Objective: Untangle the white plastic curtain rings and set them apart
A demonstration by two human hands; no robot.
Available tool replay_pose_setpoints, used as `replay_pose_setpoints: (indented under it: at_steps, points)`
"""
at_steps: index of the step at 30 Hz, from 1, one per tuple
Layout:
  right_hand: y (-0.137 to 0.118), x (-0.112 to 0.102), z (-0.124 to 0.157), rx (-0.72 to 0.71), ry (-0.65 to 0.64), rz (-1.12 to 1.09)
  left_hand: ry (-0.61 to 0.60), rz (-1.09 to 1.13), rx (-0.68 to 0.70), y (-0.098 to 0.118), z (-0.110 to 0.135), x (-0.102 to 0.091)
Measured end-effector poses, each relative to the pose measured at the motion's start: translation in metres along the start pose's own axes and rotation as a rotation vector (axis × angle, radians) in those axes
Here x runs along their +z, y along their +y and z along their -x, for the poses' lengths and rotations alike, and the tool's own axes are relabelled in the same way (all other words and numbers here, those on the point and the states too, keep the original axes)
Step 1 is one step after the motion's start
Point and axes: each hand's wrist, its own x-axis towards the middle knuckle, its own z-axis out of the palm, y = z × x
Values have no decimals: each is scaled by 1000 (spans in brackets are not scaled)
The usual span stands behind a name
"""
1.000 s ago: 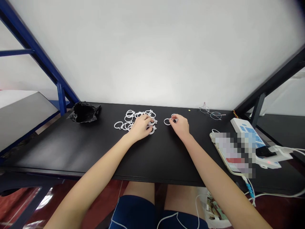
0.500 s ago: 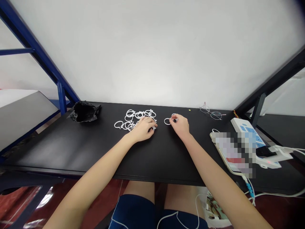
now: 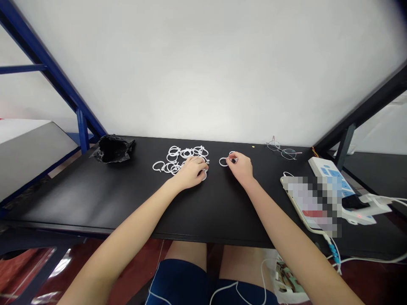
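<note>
Several thin white plastic rings (image 3: 174, 156), each with a small knob or tail at its joint, lie in a loose pile on the black table (image 3: 127, 195). My left hand (image 3: 192, 173) rests on the right side of this pile, fingers curled down and closed on a white ring (image 3: 204, 175) that shows past the fingertips. To the right, apart from the pile, my right hand (image 3: 241, 168) pinches another white ring (image 3: 223, 162) between thumb and index finger. A further white loop partly shows behind the right fingers; the hand hides the rest.
A crumpled black plastic bag (image 3: 112, 150) sits open at the back left. Eyeglasses (image 3: 288, 153) lie at the back right. A phone (image 3: 294, 203) with a cable and a white power strip (image 3: 326, 167) are along the right. A white wall (image 3: 206, 84) stands behind.
My left fingers have drawn in slightly, and more of the ring shows beneath the fingertips. My right hand has hardly moved.
</note>
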Motion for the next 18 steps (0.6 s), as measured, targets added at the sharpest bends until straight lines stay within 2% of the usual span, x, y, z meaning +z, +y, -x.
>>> replay_pose_setpoints:
  at_steps: [18]
  points:
    - [-2, -1, 1, -2, 4, -14, 91, 25, 17, -3, 0, 2]
